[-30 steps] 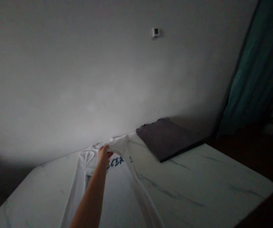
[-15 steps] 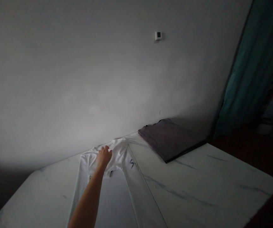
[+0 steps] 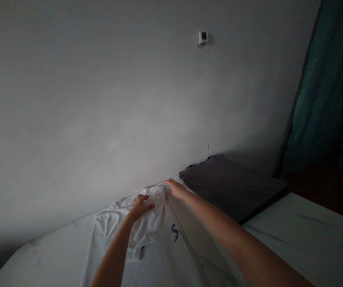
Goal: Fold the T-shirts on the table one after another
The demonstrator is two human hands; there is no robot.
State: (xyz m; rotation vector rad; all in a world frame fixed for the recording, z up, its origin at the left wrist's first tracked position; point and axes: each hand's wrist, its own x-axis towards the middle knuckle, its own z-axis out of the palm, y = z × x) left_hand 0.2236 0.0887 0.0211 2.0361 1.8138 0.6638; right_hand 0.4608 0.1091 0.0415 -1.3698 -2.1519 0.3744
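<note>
A white long-sleeved shirt lies spread on the marble-patterned table, its far end wrinkled. A dark mark like an "S" shows on its right side. My left hand rests on the wrinkled upper part, thumb apart from the fingers, with nothing visibly gripped. At the shirt's far right corner, by the wall, my right hand reaches in with fingers stretched out, touching or just over the cloth edge. A small dark tag-like spot sits near the neckline below my left hand.
A dark grey folded cloth lies right of the shirt, partly behind my right forearm. The table meets a pale wall carrying a small white device. A teal curtain hangs at the right.
My right arm has come into view and reached the shirt's far right corner. My left hand has shifted slightly right and lower in the view; its fingers look more spread.
</note>
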